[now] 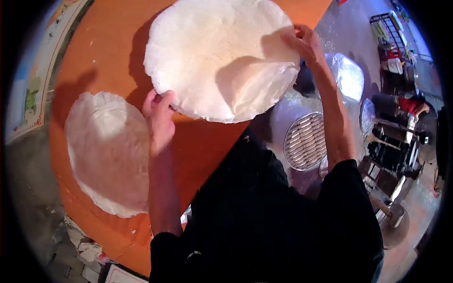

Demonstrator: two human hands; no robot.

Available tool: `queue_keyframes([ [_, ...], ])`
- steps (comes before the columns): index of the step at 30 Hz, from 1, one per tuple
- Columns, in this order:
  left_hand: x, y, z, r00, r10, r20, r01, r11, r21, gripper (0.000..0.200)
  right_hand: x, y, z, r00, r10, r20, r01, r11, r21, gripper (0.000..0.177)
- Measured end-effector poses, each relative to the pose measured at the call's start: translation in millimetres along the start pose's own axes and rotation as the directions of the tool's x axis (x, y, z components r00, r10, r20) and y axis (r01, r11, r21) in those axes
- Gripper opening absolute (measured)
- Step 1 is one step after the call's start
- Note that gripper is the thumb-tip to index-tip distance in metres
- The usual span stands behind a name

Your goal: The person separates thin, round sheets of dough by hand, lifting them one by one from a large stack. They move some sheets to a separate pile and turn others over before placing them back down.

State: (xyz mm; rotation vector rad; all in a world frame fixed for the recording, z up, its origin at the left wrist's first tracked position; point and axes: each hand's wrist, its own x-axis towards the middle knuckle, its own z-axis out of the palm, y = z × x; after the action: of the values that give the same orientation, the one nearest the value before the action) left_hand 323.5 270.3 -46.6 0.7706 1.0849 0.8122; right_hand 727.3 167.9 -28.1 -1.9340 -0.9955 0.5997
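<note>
A large, pale, round flatbread sheet spans the space between my two hands above the orange tabletop. My left hand pinches its lower left rim between thumb and fingers. On the right rim, my right hand grips the edge, with its fingertips partly hidden. A flap at the sheet's lower right is folded or lifted, and it casts a shadow across the surface. Left of my left forearm, a second thin round sheet lies flat on the tabletop, its right edge partly covered by that arm.
To the right, near the floor, stand a round slatted rack and a clear plastic-wrapped bundle. Farther right are a wire shelf, a round pan and a person in red. A printed panel borders the left.
</note>
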Motion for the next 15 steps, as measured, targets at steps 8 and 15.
queue_keyframes([
  [8, 24, -4, -11, 0.982, 0.141, -0.123, -0.095, 0.943, 0.320, 0.030, -22, 15, 54, 0.968, 0.194, -0.158, -0.145, 0.950, 0.277, 0.057],
  [15, 26, -6, -14, 0.995, 0.062, -0.084, -0.047, 0.985, 0.168, 0.041, -23, 41, 61, 0.953, 0.192, -0.236, -0.075, 0.900, 0.429, 0.055],
])
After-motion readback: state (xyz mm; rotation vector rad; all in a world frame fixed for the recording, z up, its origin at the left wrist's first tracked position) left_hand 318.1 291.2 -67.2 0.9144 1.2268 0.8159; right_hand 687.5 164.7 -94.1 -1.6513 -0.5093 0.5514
